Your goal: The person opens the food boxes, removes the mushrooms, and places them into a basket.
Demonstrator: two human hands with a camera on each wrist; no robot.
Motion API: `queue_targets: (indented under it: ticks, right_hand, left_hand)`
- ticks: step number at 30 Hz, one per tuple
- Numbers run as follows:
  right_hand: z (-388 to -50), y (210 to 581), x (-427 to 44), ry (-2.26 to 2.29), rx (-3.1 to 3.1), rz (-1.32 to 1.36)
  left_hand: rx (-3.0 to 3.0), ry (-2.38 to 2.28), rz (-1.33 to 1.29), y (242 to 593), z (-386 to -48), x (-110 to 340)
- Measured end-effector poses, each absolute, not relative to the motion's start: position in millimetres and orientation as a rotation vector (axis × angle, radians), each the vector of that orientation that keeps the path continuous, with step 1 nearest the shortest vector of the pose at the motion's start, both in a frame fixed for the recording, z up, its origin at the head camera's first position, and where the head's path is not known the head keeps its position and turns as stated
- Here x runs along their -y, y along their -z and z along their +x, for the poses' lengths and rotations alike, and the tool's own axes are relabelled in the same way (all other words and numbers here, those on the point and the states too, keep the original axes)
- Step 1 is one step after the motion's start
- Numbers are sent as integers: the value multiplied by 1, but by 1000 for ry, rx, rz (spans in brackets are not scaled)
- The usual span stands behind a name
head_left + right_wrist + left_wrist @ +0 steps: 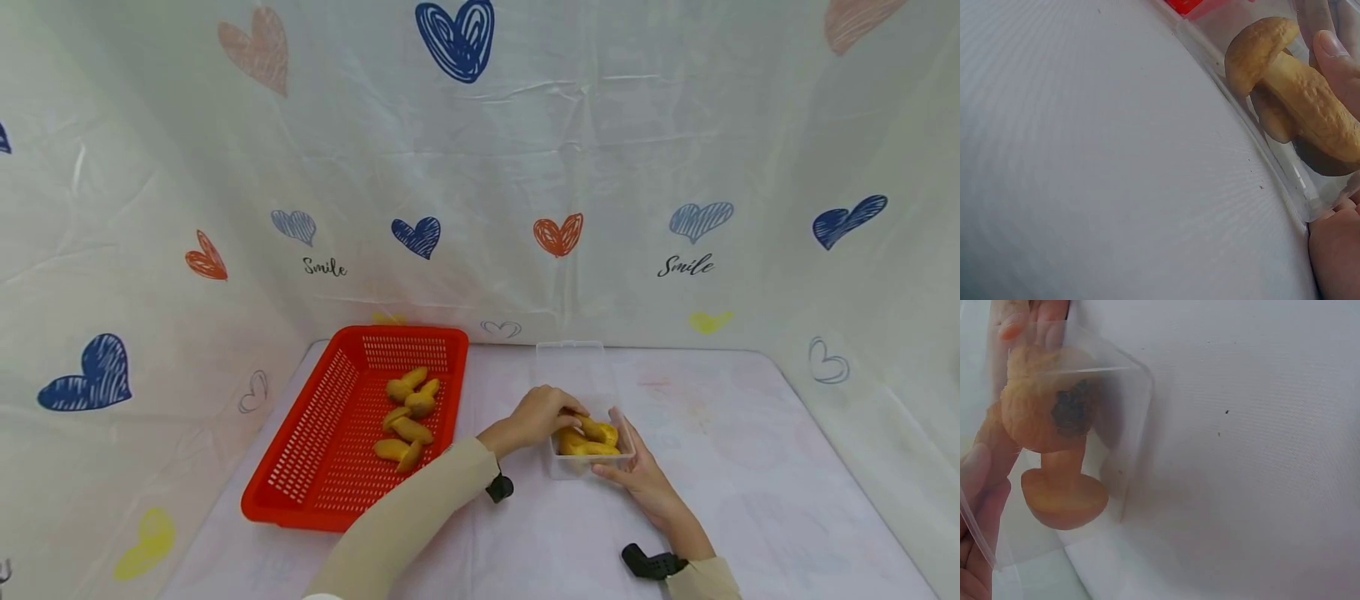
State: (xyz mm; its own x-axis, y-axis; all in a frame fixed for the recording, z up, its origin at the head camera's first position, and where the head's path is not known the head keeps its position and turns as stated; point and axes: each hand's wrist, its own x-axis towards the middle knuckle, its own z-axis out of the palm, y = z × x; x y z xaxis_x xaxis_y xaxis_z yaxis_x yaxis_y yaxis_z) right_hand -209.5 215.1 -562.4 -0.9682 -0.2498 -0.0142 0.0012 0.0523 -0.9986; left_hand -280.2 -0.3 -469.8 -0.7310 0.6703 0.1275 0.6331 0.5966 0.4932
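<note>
Yellow-brown mushrooms lie in a clear plastic box, whose transparent lid is raised at the back. Reaching over the left rim, my left hand pinches the stem of an upper mushroom inside the box. My right hand grips the near right corner, thumb at the front wall and fingers along the right side. Through the clear wall, the left wrist view shows a mushroom with its rounded cap downward. One mushroom lies across others in the right wrist view.
A red perforated basket stands left of the box, with several mushrooms along its right side. A white cloth covers the table. Behind hangs a pale curtain printed with hearts.
</note>
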Motion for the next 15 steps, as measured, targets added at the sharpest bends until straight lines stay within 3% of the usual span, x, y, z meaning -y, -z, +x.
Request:
queue_targets:
  ticks: [15]
  right_hand:
    - [-209,560,-214,2025,-2132,-194]
  left_hand:
    - [-2552,-1270,901,456,-277,3]
